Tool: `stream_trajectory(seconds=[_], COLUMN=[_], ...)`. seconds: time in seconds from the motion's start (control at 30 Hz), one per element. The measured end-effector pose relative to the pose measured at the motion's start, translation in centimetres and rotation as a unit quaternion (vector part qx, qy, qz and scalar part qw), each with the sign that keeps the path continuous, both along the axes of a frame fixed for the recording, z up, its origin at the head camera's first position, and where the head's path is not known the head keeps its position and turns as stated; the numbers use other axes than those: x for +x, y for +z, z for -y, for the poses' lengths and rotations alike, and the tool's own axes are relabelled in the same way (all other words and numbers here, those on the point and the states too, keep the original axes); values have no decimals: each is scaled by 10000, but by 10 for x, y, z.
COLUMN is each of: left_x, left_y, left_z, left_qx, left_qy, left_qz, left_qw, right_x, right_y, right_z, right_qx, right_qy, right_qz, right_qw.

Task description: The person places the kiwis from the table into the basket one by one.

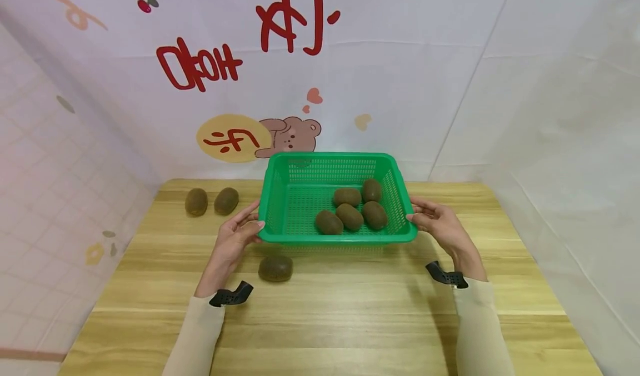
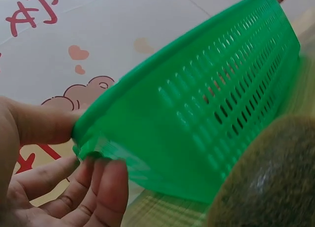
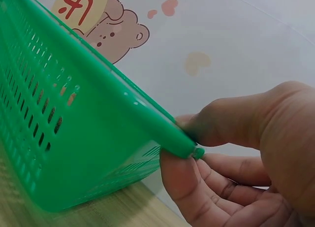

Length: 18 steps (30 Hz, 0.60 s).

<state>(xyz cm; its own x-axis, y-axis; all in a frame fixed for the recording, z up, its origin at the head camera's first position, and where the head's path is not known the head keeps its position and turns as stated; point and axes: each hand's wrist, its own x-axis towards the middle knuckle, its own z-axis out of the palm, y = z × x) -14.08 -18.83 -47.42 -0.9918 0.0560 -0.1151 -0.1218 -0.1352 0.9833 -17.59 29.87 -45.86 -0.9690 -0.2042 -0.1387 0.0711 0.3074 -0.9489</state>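
Wood-grain bench (image 1: 350,320), with a green rectangular perforated plastic basket (image 1: 337,238) over its far half, base contact unclear. Left hand (image 1: 234,244) and right hand (image 1: 445,229) each pinch one short-side rim, thumb on top, fingers below. Brown oval kiwis (image 1: 349,216): five in the basket, three out on the bench, so I'd call it partway.
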Motion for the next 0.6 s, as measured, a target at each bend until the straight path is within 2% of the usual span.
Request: stream_trajectory(seconds=[0.17, 0.37, 0.6], left_x=[0, 1, 8], left_y=[-1, -2, -10], left_z=[2, 4, 7], left_qx=[-413, -625, -968], left_qy=[-20, -15, -132], left_qz=[-144, -336, -436], left_qw=[9990, 9975, 9943], right_x=[-1, -1, -1], right_y=[0, 0, -2], right_z=[-1, 0, -2], right_qx=[52, 33, 39], right_qy=[1, -5, 47], right_qz=[59, 92, 69], right_qw=[10000, 10000, 10000])
